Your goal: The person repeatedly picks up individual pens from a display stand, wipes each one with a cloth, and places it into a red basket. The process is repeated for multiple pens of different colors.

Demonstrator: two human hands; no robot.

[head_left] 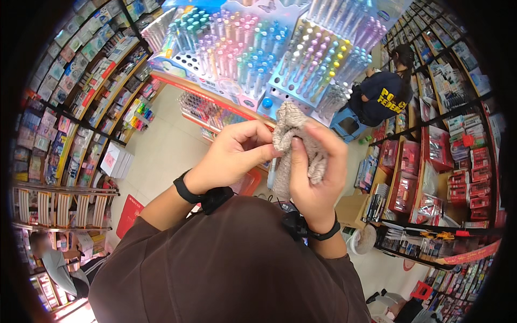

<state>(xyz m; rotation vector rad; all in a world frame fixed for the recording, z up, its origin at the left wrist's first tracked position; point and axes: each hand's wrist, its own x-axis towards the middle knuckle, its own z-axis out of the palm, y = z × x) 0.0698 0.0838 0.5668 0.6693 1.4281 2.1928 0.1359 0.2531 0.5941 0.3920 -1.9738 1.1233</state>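
Observation:
A crumpled beige-grey knitted cloth [286, 117] is held up between my two hands, in front of a display of pens. My left hand [238, 149] pinches the cloth's left edge between thumb and fingers. My right hand [321, 169] grips the folded cloth from the right, its thumb pressed on the front, and part of the cloth hangs down beside it. Just beyond the cloth, many pens with pink, blue, white and yellow tops stand upright in the holes of pen display racks [208, 83]. A blue ball-like object [267, 103] sits at the front of the racks.
Stocked shelves curve along the left [80, 109] and right [422, 173]. A person in a dark shirt [383, 91] sits on a blue stool [347, 123] at the upper right. Another person [60, 266] is at the lower left. A cardboard box [353, 210] and white bucket [363, 240] stand at right.

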